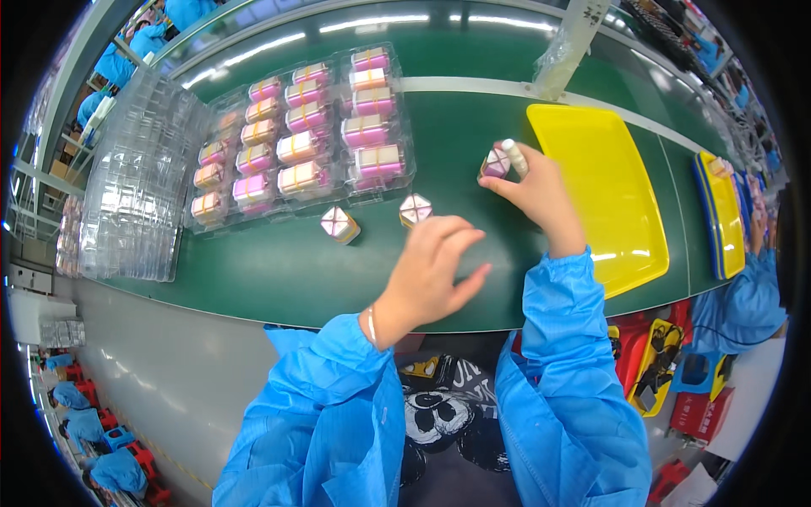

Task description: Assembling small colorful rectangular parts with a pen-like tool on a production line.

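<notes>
My right hand is closed round a small six-sided block with a white and pink end, and a short cream-white tube sits against its fingers. My left hand hovers over the green table, fingers apart and holding nothing. Just beyond its fingertips stands one six-sided block, its white end up with crossing dark red lines. Another such block stands further left, slightly tilted in view. Behind them, a clear plastic tray carries several pink and cream blocks with orange bands.
A tall stack of clear trays stands at the left. The large yellow tray lies right of my right hand, with more yellow and blue trays beyond. A white post rises at the back. Other people in blue work at both sides.
</notes>
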The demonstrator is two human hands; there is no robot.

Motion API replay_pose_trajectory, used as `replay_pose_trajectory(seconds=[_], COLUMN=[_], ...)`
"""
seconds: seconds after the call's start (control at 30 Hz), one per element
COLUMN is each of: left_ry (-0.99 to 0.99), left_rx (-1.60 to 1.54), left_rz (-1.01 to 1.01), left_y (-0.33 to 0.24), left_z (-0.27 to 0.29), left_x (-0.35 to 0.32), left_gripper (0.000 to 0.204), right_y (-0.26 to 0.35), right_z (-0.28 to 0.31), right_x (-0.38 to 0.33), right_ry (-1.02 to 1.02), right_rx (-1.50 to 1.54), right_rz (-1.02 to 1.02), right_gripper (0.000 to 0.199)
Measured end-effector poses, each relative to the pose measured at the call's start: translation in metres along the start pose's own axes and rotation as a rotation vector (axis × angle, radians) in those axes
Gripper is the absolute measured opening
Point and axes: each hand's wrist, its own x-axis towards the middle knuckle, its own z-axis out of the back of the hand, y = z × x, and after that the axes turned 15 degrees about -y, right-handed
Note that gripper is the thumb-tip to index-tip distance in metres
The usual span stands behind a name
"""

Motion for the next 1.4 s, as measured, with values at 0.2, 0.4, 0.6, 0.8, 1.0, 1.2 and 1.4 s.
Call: replay_pose_trajectory(seconds=[0.2, 0.4, 0.6, 0.8, 1.0, 1.2, 1.4], left_ry=[0.031, 0.008, 0.191, 0.270, 0.223, 0.228, 0.245], left_rx=[-0.007, -0.599, -0.405, -0.389, -0.385, -0.356, -0.340], left_rz=[0.372, 0.806, 0.577, 0.570, 0.529, 0.556, 0.554], left_y=[0.000, 0.033, 0.035, 0.029, 0.031, 0.029, 0.028], left_z=[-0.046, -0.061, -0.055, -0.047, -0.050, -0.050, -0.047], left_x=[0.009, 0.020, 0.021, 0.022, 0.018, 0.018, 0.018], left_gripper=[0.089, 0.076, 0.047, 0.046, 0.042, 0.041, 0.041], right_y=[-0.006, 0.027, 0.020, 0.037, 0.049, 0.055, 0.054], right_z=[0.018, 0.030, 0.017, 0.010, 0.005, 0.001, -0.001], right_x=[0.003, -0.003, -0.004, -0.017, -0.023, -0.024, -0.027], right_ry=[0.397, 0.220, 0.207, 0.177, 0.207, 0.119, 0.086], right_rx=[0.135, 0.453, 1.348, 0.930, 0.813, 0.688, 0.665], right_rz=[-0.119, -0.155, -0.017, -0.041, -0.037, -0.107, -0.131], right_gripper=[0.051, 0.025, 0.041, 0.038, 0.034, 0.042, 0.044])
